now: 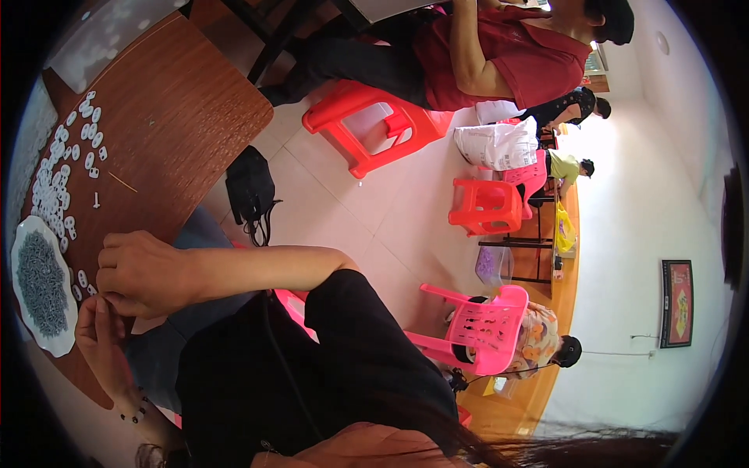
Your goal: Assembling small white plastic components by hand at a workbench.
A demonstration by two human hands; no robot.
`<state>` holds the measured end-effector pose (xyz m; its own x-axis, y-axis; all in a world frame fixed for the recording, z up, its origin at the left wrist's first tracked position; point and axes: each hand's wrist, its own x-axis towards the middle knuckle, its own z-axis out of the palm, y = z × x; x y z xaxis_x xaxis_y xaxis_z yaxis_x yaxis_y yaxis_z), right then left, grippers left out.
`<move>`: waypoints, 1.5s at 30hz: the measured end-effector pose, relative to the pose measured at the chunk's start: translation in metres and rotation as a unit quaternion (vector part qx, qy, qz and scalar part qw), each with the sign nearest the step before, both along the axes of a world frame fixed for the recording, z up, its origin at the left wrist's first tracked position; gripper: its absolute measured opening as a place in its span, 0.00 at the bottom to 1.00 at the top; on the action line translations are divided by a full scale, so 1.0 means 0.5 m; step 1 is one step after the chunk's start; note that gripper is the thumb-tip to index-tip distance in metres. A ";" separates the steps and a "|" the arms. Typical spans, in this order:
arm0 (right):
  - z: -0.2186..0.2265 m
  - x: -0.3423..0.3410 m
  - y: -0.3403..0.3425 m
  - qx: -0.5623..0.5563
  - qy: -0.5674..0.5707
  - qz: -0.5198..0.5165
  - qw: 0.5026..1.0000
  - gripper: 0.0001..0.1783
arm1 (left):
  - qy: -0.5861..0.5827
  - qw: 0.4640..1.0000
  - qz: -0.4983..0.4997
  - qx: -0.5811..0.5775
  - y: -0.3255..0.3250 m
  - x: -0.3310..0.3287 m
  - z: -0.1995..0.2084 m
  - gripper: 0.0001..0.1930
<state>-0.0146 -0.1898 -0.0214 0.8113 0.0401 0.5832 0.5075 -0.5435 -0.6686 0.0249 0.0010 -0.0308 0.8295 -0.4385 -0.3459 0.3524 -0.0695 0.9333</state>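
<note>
The head view shows the right hand (148,269) and left hand (103,347) meeting close to the table's edge, the right one's fingers curled inward and the left one's drawn narrow, fingertips near each other; I cannot tell whether anything sits between them. A dark beaded bracelet (134,411) circles the left wrist. Just beside the hands, a white scalloped plate (58,343) holds a heap of small grey screws (41,281). Small white plastic pieces (51,196), many oval and holed, lie scattered past it across the brown wooden table (168,101), near a thin stick (123,182). Off that table's edge is a black bag (250,187). Farther away, a co-worker in a dark red shirt (499,66) sits on a red plastic stool (370,125); beyond are a pink plastic chair (488,327), a white sack (495,146) and a framed wall picture (677,304).
</note>
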 end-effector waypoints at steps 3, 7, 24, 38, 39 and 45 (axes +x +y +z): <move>0.001 0.000 -0.002 0.051 -0.004 -0.005 0.999 0.07 | -0.003 1.000 0.003 -0.002 0.008 0.007 -0.007 0.09; 0.011 -0.008 -0.025 0.062 0.015 -0.026 0.998 0.07 | -0.007 0.999 0.029 -0.016 0.023 0.014 -0.028 0.09; 0.043 0.006 -0.034 0.233 0.136 -0.006 0.963 0.06 | -0.005 0.996 0.086 -0.031 0.019 -0.010 -0.006 0.09; 0.022 -0.026 -0.034 0.406 0.391 0.044 0.825 0.08 | -0.064 0.995 0.073 -0.032 -0.054 -0.051 0.056 0.08; 0.024 -0.023 -0.035 0.407 0.392 0.050 0.824 0.08 | -0.065 0.994 0.078 -0.028 -0.052 -0.050 0.055 0.08; 0.033 -0.025 -0.026 0.393 0.380 0.037 0.836 0.07 | -0.080 0.993 0.075 -0.034 -0.056 -0.055 0.048 0.08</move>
<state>-0.0271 -0.2028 -0.0051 0.9717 -0.0470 -0.2313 -0.2148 0.2302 -0.9491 -0.0028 -0.0269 -0.0066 0.9292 -0.3241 -0.1777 0.2003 0.0372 0.9790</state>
